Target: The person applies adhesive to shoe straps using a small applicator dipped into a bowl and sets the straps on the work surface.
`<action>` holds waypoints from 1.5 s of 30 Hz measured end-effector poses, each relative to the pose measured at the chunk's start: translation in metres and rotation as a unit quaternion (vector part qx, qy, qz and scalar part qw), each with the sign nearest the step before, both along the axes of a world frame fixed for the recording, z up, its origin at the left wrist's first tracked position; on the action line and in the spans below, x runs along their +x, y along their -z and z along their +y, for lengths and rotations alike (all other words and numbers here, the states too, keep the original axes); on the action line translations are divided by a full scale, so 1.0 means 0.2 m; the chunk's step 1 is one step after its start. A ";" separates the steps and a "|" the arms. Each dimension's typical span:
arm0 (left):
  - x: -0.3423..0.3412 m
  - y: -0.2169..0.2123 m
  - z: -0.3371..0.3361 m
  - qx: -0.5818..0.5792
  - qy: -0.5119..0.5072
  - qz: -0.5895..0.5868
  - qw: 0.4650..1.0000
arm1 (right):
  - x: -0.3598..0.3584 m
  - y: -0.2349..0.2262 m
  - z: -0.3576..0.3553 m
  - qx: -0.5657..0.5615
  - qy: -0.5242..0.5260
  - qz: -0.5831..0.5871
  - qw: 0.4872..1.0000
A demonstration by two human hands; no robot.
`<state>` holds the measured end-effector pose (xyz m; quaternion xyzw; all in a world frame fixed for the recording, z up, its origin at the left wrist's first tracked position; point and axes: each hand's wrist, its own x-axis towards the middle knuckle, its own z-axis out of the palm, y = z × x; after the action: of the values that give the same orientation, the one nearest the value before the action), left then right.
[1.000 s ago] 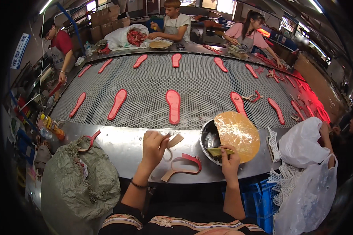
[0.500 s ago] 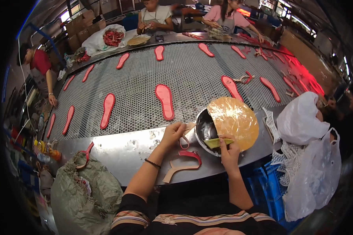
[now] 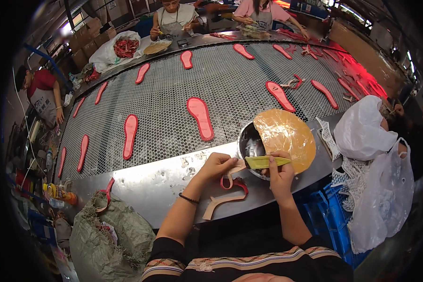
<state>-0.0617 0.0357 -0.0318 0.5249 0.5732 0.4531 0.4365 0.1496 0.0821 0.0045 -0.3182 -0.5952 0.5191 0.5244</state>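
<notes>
We are working at a steel table edge (image 3: 150, 181) beside a wide perforated conveyor (image 3: 230, 89) carrying red insoles (image 3: 200, 117). Our left hand (image 3: 216, 165) is pinching the tan end of a red-edged strap piece (image 3: 225, 195) lying on the steel. Our right hand (image 3: 279, 174) is clenching a yellow-green brush (image 3: 263, 161) over a metal pot (image 3: 249, 145) with an amber-coated lid (image 3: 284, 137). Other workers are standing along the far side, and bags are sitting around us.

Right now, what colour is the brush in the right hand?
Yellow-green; the brush shows in the head view, held by the right hand over the metal bowl.
</notes>
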 end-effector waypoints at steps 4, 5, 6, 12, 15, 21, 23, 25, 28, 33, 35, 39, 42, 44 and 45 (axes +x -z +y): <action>0.01 0.02 0.00 0.002 -0.005 0.007 1.000 | -0.02 0.03 0.02 -0.005 0.007 -0.026 1.000; 0.02 0.01 0.00 -0.011 -0.002 -0.010 1.000 | -0.02 0.03 0.03 -0.004 0.006 -0.025 1.000; 0.02 0.01 -0.01 -0.024 0.001 -0.028 0.999 | -0.01 0.03 0.03 0.042 0.033 -0.056 0.997; 0.05 -0.05 -0.01 -0.021 -0.005 -0.005 1.000 | -0.02 0.02 0.03 -0.014 -0.006 0.010 1.000; 0.03 0.00 0.01 0.016 -0.006 0.013 1.000 | -0.02 0.03 0.04 -0.035 -0.027 -0.009 0.999; 0.06 0.01 0.02 0.099 -0.123 0.035 0.987 | 0.01 -0.01 0.03 0.040 0.017 -0.117 0.992; 0.07 0.03 0.03 0.112 -0.119 0.047 0.985 | 0.01 -0.03 0.02 0.058 0.028 -0.147 0.987; 0.07 0.04 0.03 0.107 -0.116 0.070 0.985 | 0.00 -0.03 0.00 0.052 0.059 -0.082 0.994; 0.08 0.02 0.02 0.072 -0.117 0.076 0.988 | -0.03 -0.02 -0.01 0.052 0.051 -0.012 0.997; 0.07 0.02 0.02 0.092 -0.110 0.082 0.986 | -0.06 0.04 0.00 0.031 0.030 -0.053 0.998; 0.07 0.02 0.01 0.094 -0.112 0.080 0.986 | -0.06 0.05 0.00 0.025 0.047 -0.067 0.996; 0.06 0.01 0.01 0.077 -0.097 0.045 0.991 | -0.04 0.04 -0.01 0.107 0.111 -0.113 0.982; 0.03 0.05 0.01 0.064 -0.075 -0.028 0.995 | -0.02 0.03 0.02 0.197 0.109 -0.181 0.957; 0.02 0.06 0.00 0.064 -0.054 -0.085 0.993 | -0.02 0.02 0.02 0.285 0.101 -0.242 0.922; 0.02 0.05 0.00 0.053 -0.038 -0.141 0.988 | -0.02 -0.01 0.01 0.278 0.068 -0.274 0.918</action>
<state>-0.0585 0.0350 -0.0416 0.4557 0.5006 0.5687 0.4672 0.1465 0.0831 0.0072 -0.3291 -0.8131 0.1878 0.4419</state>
